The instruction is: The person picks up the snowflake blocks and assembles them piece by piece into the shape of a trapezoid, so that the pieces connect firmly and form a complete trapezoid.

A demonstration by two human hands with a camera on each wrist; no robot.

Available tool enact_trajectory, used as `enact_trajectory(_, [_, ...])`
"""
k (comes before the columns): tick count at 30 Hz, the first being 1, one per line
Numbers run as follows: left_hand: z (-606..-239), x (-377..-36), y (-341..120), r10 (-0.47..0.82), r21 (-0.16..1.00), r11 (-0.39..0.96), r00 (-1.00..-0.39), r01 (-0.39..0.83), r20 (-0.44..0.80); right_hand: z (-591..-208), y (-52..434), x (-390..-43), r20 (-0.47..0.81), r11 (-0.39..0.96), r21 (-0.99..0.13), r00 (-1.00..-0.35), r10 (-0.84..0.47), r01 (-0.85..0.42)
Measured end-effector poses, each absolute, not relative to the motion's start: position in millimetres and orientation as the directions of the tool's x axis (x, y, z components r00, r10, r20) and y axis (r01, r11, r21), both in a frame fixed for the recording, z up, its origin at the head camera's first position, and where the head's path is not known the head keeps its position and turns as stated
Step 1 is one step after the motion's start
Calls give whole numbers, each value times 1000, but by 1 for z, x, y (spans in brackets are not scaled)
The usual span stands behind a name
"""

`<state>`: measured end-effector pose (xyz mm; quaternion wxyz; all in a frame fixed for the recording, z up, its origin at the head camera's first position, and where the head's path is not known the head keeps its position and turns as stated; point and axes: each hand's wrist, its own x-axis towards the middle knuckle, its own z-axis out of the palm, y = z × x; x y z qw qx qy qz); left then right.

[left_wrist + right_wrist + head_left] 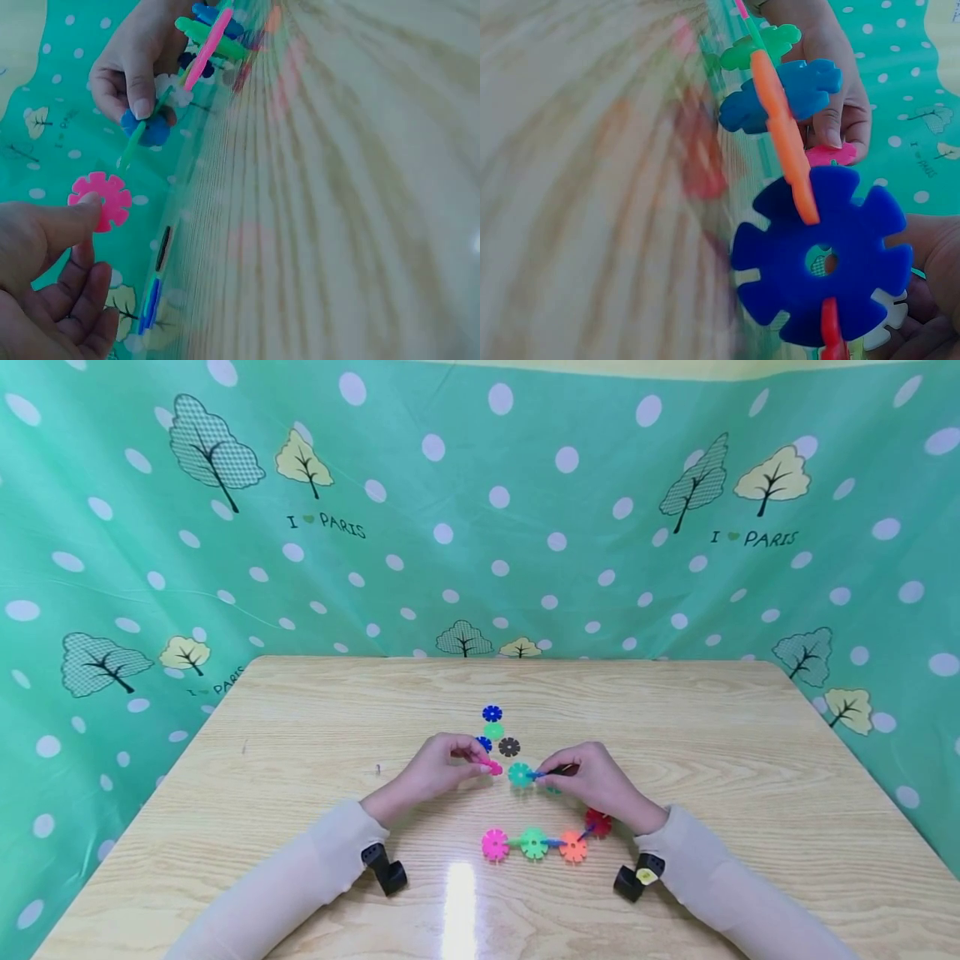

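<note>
In the head view my left hand (474, 765) pinches a single pink snowflake disc (493, 767) just above the table. My right hand (553, 772) pinches one end of a chain of linked discs, beside its teal disc (520, 774). The chain curves back through a red disc (597, 821), an orange disc (573, 847), a green disc (533, 842) and a pink end disc (495, 844) that lie on the table. The left wrist view shows finger and thumb on the pink disc (100, 200). A large blue disc (821, 262) fills the right wrist view.
Loose discs lie behind the hands: a blue disc (492, 713), a green disc (493, 732), another blue disc (483, 743) and a black disc (509, 747). The wooden table (300, 735) is backed by a green dotted cloth (480, 527).
</note>
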<state>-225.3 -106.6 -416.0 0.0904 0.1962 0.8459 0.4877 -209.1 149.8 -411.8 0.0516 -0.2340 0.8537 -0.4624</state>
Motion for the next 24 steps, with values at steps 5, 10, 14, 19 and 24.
enact_trajectory(5, [-418,-223,-103,395,858,444,-916,259,72,-412,150,-209,127,462,-815,-886,-445,-349])
enact_trajectory(10, [-419,-223,-101,378,848,457,-921,269,88,-412,150,-209,127,461,-816,-887,-444,-348])
enact_trajectory(14, [-419,-223,-101,386,847,450,-917,283,101,-412,150,-209,125,466,-814,-888,-442,-347])
enact_trajectory(19, [-420,-222,-101,401,849,439,-910,294,108,-412,150,-209,123,469,-813,-889,-441,-345])
enact_trajectory(24, [-421,-221,-100,421,844,426,-897,327,135,-413,149,-210,126,471,-809,-887,-445,-352])
